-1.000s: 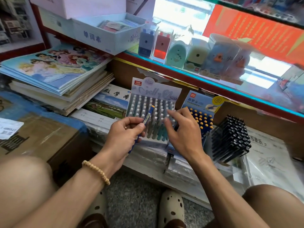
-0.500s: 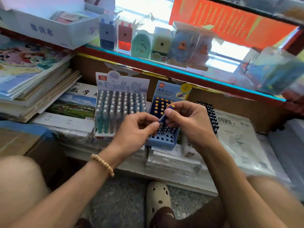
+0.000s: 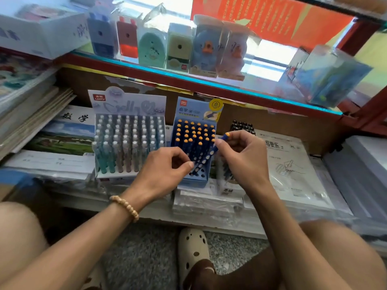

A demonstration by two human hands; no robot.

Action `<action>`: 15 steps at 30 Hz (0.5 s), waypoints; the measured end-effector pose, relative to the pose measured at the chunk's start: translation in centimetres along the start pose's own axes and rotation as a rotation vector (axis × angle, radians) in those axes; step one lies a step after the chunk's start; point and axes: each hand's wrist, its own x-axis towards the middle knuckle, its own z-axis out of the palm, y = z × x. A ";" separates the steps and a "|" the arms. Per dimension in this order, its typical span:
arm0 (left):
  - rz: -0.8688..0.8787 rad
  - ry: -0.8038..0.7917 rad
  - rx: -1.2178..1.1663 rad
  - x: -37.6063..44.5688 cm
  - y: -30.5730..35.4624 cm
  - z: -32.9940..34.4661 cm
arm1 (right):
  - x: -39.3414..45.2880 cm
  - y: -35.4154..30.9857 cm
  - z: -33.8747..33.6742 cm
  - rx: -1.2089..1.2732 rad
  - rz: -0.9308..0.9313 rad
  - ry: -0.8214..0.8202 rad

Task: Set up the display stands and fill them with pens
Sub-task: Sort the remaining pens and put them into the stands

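The person crouches before a low shelf of wrapped paper goods, both hands raised over a blue display stand (image 3: 193, 164) whose slots are mostly filled with blue pens tipped in orange. The right hand (image 3: 243, 158) pinches one such blue pen (image 3: 213, 149) near its upper end between thumb and forefinger, the pen slanting down and to the left across the front of the stand. The left hand (image 3: 165, 170) meets the lower part of the same pen, its fingers curled and its thumb and fingertip closed on the barrel. Just left of the blue stand, touching or nearly so, stands a pale display stand (image 3: 127, 143) packed with light-coloured pens. Behind the right hand a cluster of black pens (image 3: 241, 126) shows partly. A beaded bracelet (image 3: 125, 207) circles the left wrist. On the glass shelf (image 3: 209, 83) above sits a row of boxed pencil sharpeners (image 3: 180, 49).
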 end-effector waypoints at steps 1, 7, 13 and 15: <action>-0.006 -0.015 0.034 0.0 -0.3 -0.1 | 0.1 0.5 0.1 -0.070 -0.019 0.028; 0.025 -0.080 0.228 -0.5 -1.4 -0.5 | 0.5 1.6 1.5 -0.238 -0.105 0.062; 0.040 -0.132 0.313 -1.0 -2.1 -0.6 | 1.0 2.5 2.5 -0.277 -0.096 0.062; 0.045 -0.135 0.332 -1.0 -2.2 -0.7 | 1.0 2.7 2.8 -0.293 -0.091 0.038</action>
